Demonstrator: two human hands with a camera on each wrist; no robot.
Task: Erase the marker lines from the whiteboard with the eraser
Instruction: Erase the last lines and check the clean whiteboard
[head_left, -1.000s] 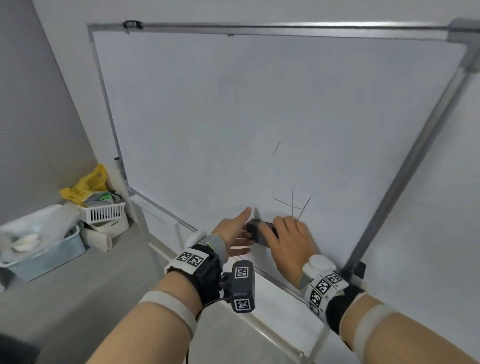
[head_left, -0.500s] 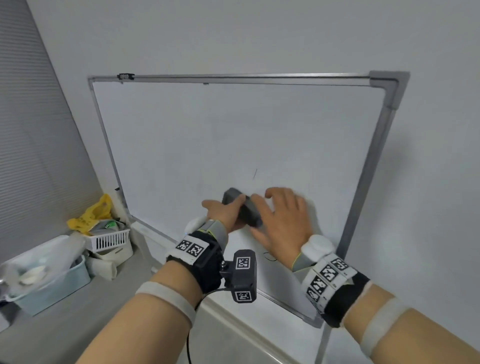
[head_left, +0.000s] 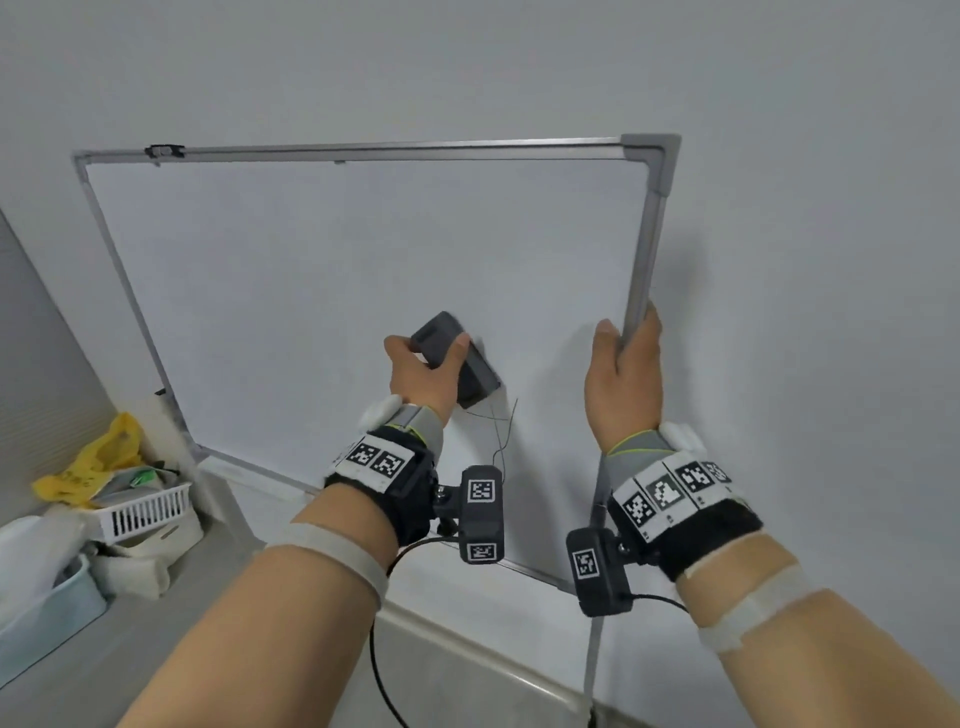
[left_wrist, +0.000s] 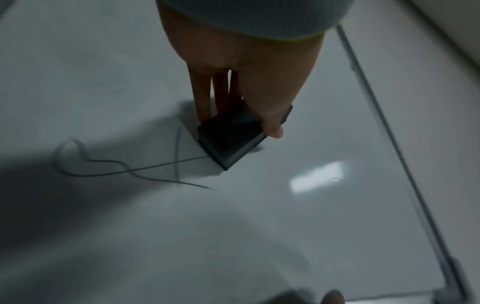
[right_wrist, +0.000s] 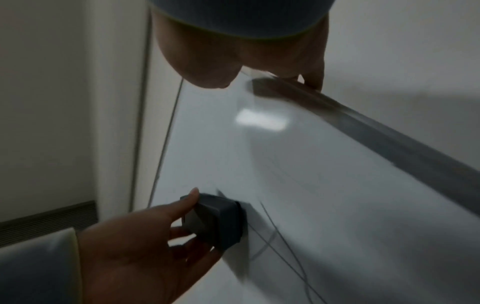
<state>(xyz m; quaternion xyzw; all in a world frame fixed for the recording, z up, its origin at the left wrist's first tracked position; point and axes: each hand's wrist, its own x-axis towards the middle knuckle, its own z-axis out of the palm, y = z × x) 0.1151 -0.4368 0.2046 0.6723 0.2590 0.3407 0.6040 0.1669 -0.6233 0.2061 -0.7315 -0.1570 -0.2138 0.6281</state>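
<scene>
A framed whiteboard (head_left: 337, 270) leans against the wall. My left hand (head_left: 423, 374) grips a dark grey eraser (head_left: 457, 358) between thumb and fingers and holds it flat on the board; the eraser (left_wrist: 231, 137) sits just above thin black marker lines (head_left: 501, 431). In the left wrist view the marker lines (left_wrist: 124, 168) loop and cross beside the eraser's corner. My right hand (head_left: 626, 374) grips the board's right frame edge (head_left: 644, 244), thumb on the front and fingers behind. From the right wrist the eraser (right_wrist: 218, 220) and the frame edge (right_wrist: 363, 127) both show.
At the lower left a white slotted basket (head_left: 145, 512), a yellow bag (head_left: 98, 457) and a pale blue bin (head_left: 47, 608) stand on a grey ledge. A plain grey wall surrounds the board. A black cable (head_left: 379, 660) hangs from the left wrist camera.
The right hand left the eraser and moved right onto the board's frame edge. The left hand now holds the eraser alone, higher on the board. The head view pulled back.
</scene>
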